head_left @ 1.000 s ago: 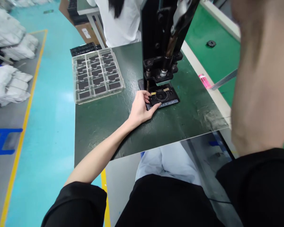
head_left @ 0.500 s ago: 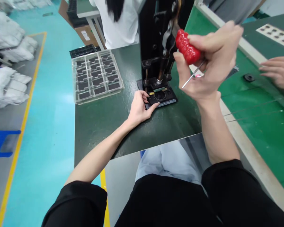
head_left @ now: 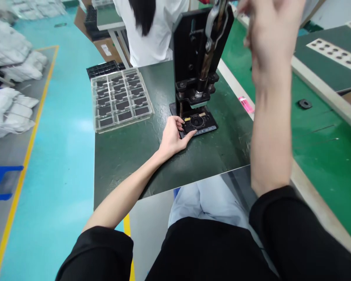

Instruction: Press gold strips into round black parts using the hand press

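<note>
My left hand (head_left: 172,138) lies on the dark green mat, its fingers curled around the left edge of a black fixture plate (head_left: 200,123) at the foot of a black bench press (head_left: 194,50). A round recess and small gold strips show on the plate. My right hand (head_left: 270,27) is raised at the top of the view, well above the mat and blurred by motion. Its fingers are too smeared to read, and no tool shows in it. To the left of my left hand stands a clear plastic tray (head_left: 121,99) holding several dark rectangular parts in rows.
A person in a white top (head_left: 148,35) works beyond the press. To the right runs a green bench (head_left: 324,175) with a black ring part (head_left: 304,104), a pink object (head_left: 246,104) and a perforated plate (head_left: 336,54). White bags (head_left: 8,50) are piled on the floor at left.
My right hand has risen to the top of the view, and the red-handled tool no longer shows. The other person's hand has left the right side. My left hand stays on the plate.
</note>
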### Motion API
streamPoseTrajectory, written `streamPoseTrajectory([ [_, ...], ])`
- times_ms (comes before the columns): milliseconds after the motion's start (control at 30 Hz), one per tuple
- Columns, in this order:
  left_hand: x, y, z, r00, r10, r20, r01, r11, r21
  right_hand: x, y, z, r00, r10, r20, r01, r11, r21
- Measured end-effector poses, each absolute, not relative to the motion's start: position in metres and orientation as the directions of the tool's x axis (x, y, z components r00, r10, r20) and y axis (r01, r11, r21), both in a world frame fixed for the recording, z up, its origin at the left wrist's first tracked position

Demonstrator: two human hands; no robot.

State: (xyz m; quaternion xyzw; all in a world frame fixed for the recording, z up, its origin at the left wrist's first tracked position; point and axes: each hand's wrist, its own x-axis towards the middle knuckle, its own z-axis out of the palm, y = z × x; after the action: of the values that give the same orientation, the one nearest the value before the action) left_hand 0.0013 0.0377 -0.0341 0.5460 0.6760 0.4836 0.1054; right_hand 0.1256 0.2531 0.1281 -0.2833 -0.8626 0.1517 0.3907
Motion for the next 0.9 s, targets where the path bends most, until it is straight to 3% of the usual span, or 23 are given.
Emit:
streamPoseTrajectory([
  [33,0.001,0.037,-0.034,-0.378,0.839,0.391,0.644,-0.065,0.762,0.142,0.226,0.117,-0.384,0.661,0.644,0.368,0.75,-0.55],
  [67,0.001,0.037,-0.034,-0.374,0.838,0.397,0.653,-0.065,0.754,0.156,0.2,0.101,-0.333,0.717,0.612,0.37,0.697,-0.614],
  [133,0.0,0.036,-0.034,-0.366,0.836,0.409,0.67,-0.068,0.739,0.172,0.156,0.062,-0.384,0.811,0.441,0.47,0.583,-0.663],
  [233,-0.003,0.035,-0.034,-0.355,0.833,0.424,0.685,-0.077,0.725,0.164,0.12,0.023,-0.478,0.836,0.268,0.673,0.545,-0.499],
  [367,-0.009,0.034,-0.028,-0.348,0.852,0.392,0.696,-0.045,0.716,0.137,0.115,0.029,-0.51,0.844,0.168,0.796,0.537,-0.279],
  [500,-0.015,0.034,-0.02,-0.376,0.86,0.345,0.692,0.013,0.722,0.12,0.123,0.043,-0.55,0.82,0.16,0.789,0.573,-0.223],
  [667,-0.019,0.035,-0.013,-0.375,0.86,0.347,0.707,0.022,0.707,0.127,0.124,0.042,-0.586,0.789,0.185,0.719,0.612,-0.329],
  [767,-0.018,0.034,-0.01,-0.374,0.866,0.332,0.717,0.043,0.696,0.168,0.1,0.049,-0.568,0.758,0.321,0.586,0.646,-0.49],
  [833,-0.017,0.033,-0.009,-0.381,0.865,0.325,0.723,0.06,0.688,0.214,0.077,0.055,-0.505,0.73,0.462,0.44,0.677,-0.59],
  [900,-0.016,0.032,-0.008,-0.39,0.862,0.325,0.729,0.073,0.68,0.27,0.061,0.059,-0.285,0.78,0.558,0.432,0.624,-0.651],
])
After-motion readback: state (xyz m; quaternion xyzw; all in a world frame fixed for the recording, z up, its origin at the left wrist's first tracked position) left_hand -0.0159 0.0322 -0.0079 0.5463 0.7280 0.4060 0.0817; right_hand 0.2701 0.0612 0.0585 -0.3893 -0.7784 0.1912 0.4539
